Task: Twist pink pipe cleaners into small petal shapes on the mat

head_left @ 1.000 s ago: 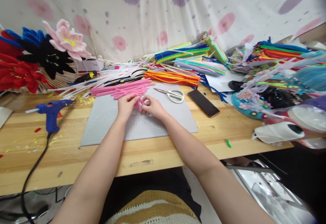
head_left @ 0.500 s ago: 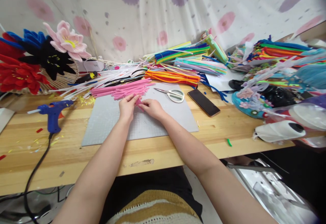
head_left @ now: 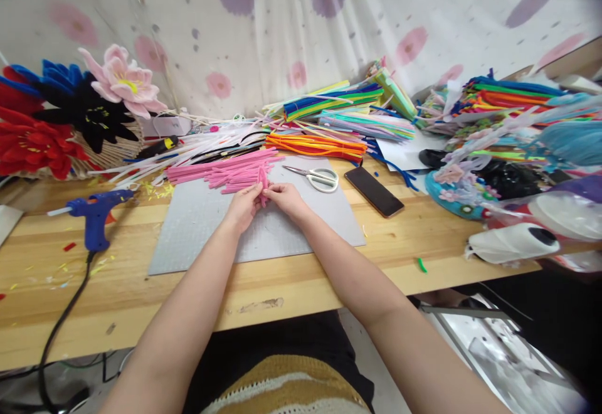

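Observation:
Between the fingertips of both hands is a piece made of pink pipe cleaners (head_left: 263,179), upright above the grey cutting mat (head_left: 192,238). My left hand (head_left: 245,206) is closed on its left side. From the right, my right hand (head_left: 283,198) pinches its lower part. Fingers hide some of the piece. Just beyond my hands, cut pink pipe cleaners (head_left: 211,166) lie in a loose pile over the mat's far edge. Scissors (head_left: 317,177) with pale handles rest on the mat to the right of my hands.
A blue glue gun (head_left: 96,216) with a black cord lies at left, near fluffy flowers (head_left: 125,81). Right of the mat is a phone (head_left: 374,191). Orange pipe cleaners (head_left: 315,145) and other bundles line the back. A white thread cone (head_left: 512,242) lies at right.
The pink piece has turned from tilted to upright between my fingers. My left hand has shifted slightly right and nearer to me; the right hand has moved little.

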`<state>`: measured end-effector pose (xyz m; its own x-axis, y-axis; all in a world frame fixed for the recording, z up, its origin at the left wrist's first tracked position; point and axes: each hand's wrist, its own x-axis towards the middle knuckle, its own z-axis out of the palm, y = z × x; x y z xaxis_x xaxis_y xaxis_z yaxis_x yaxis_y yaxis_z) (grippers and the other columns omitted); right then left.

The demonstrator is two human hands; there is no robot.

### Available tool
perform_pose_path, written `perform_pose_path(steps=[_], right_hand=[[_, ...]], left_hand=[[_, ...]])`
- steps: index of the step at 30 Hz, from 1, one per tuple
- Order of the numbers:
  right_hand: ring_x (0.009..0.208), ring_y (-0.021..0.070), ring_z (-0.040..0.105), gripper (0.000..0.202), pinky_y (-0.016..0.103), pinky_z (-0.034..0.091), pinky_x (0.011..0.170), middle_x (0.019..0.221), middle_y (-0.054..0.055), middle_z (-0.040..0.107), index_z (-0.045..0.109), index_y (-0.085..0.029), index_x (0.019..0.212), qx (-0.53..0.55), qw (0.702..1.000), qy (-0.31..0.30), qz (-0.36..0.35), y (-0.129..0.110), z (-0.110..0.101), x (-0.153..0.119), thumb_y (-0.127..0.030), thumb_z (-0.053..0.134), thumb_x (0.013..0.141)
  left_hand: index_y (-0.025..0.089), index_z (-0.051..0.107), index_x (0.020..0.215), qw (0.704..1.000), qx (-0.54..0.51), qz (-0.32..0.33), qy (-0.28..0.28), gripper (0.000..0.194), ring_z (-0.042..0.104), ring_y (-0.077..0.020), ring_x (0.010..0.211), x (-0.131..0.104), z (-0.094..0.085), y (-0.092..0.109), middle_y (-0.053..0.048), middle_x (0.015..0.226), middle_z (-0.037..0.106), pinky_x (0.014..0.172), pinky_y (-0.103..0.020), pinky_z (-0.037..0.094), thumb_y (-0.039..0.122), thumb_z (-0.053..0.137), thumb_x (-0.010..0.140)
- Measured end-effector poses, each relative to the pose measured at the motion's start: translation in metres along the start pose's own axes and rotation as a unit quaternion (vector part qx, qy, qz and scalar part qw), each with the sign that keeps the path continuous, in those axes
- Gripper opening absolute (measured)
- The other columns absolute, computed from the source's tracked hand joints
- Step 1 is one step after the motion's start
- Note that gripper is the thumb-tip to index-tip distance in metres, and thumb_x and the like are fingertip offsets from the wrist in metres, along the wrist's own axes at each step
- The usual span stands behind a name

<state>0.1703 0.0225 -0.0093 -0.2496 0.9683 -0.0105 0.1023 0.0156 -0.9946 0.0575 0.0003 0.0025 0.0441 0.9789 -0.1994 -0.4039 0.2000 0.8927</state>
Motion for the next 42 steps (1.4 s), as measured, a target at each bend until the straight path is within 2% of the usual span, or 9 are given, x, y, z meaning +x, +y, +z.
perform_pose_path(steps=[4, 7, 12, 15, 18, 24, 34, 39, 42], right_hand=[[0.059, 0.0093, 0.049, 0.025, 0.022, 0.035, 0.061, 0.056, -0.001, 0.057, 0.063, -0.015, 0.055, -0.148, 0.989, 0.008, -0.012, 0.001, -0.007, 0.001, -0.031, 0.059, 0.074], [0.054, 0.0091, 0.043, 0.030, 0.023, 0.030, 0.054, 0.051, -0.002, 0.051, 0.065, -0.015, 0.057, -0.207, 0.978, 0.015, 0.023, -0.008, -0.019, -0.001, -0.043, 0.069, 0.064], [0.057, 0.0071, 0.044, 0.038, 0.020, 0.030, 0.051, 0.067, -0.001, 0.058, 0.066, -0.015, 0.084, 0.005, 1.000, -0.011, -0.017, -0.018, -0.024, -0.003, -0.049, 0.064, 0.067], [0.056, 0.0072, 0.044, 0.037, 0.020, 0.032, 0.051, 0.061, -0.002, 0.053, 0.063, -0.014, 0.075, 0.062, 0.997, -0.034, -0.011, -0.016, -0.017, 0.000, -0.050, 0.066, 0.064], [0.052, 0.0065, 0.042, 0.038, 0.020, 0.031, 0.049, 0.054, -0.004, 0.048, 0.061, -0.013, 0.065, 0.077, 0.997, -0.024, 0.003, -0.014, -0.015, 0.004, -0.051, 0.069, 0.060], [0.048, 0.0044, 0.036, 0.040, 0.020, 0.022, 0.045, 0.055, -0.004, 0.051, 0.064, -0.014, 0.069, 0.095, 0.995, 0.024, 0.027, -0.016, -0.022, 0.007, -0.052, 0.069, 0.059], [0.044, 0.0032, 0.032, 0.046, 0.020, 0.021, 0.043, 0.050, -0.006, 0.045, 0.063, -0.013, 0.070, 0.134, 0.990, 0.009, 0.044, -0.014, -0.016, 0.005, -0.055, 0.072, 0.054], [0.041, 0.0029, 0.029, 0.045, 0.020, 0.019, 0.042, 0.047, -0.008, 0.041, 0.061, -0.014, 0.070, 0.132, 0.991, 0.005, 0.037, -0.011, -0.015, 0.006, -0.056, 0.070, 0.057], [0.042, 0.0032, 0.030, 0.044, 0.020, 0.019, 0.042, 0.049, -0.007, 0.043, 0.060, -0.014, 0.072, 0.131, 0.990, -0.038, 0.039, -0.011, -0.019, 0.004, -0.055, 0.069, 0.060]], left_hand=[[0.012, 0.070, 0.073, 1.000, 0.015, 0.006, 0.019, 0.019, 0.062, -0.0119, 0.066, 0.002, -0.001, -0.001, -0.007, 0.074, 0.070, 0.063, -0.023, 0.046, 0.029, 0.074, 0.065], [0.013, 0.070, 0.073, 0.998, 0.026, 0.031, 0.040, 0.024, 0.063, -0.0133, 0.068, 0.004, -0.004, -0.001, -0.006, 0.073, 0.070, 0.064, -0.024, 0.047, 0.034, 0.074, 0.064], [0.014, 0.068, 0.078, 0.998, 0.039, 0.016, 0.043, 0.025, 0.064, -0.0139, 0.066, 0.003, -0.003, 0.000, -0.004, 0.074, 0.069, 0.063, -0.027, 0.052, 0.034, 0.074, 0.064], [0.012, 0.067, 0.076, 0.999, 0.051, -0.018, 0.006, 0.021, 0.061, -0.0116, 0.059, 0.000, 0.000, 0.000, -0.003, 0.068, 0.066, 0.059, -0.026, 0.052, 0.030, 0.073, 0.067], [0.011, 0.065, 0.072, 0.998, 0.036, -0.043, -0.029, 0.015, 0.060, -0.0103, 0.059, -0.003, 0.002, 0.001, -0.003, 0.066, 0.064, 0.063, -0.028, 0.054, 0.025, 0.070, 0.072], [0.009, 0.066, 0.073, 0.993, 0.043, -0.079, -0.073, 0.013, 0.057, -0.0085, 0.057, -0.007, 0.003, 0.003, -0.002, 0.060, 0.060, 0.069, -0.028, 0.054, 0.022, 0.068, 0.074], [0.011, 0.068, 0.070, 0.988, 0.080, -0.112, -0.070, 0.014, 0.065, -0.0124, 0.066, -0.008, 0.003, 0.004, -0.009, 0.073, 0.069, 0.062, -0.022, 0.053, 0.025, 0.071, 0.072], [0.011, 0.069, 0.069, 0.989, 0.089, -0.098, -0.063, 0.016, 0.063, -0.0118, 0.061, -0.006, 0.002, 0.000, -0.007, 0.067, 0.068, 0.061, -0.023, 0.053, 0.026, 0.074, 0.068], [0.011, 0.068, 0.066, 0.992, 0.098, -0.073, -0.046, 0.019, 0.061, -0.0116, 0.058, -0.005, 0.000, 0.001, -0.006, 0.064, 0.066, 0.062, -0.026, 0.053, 0.028, 0.076, 0.065]])
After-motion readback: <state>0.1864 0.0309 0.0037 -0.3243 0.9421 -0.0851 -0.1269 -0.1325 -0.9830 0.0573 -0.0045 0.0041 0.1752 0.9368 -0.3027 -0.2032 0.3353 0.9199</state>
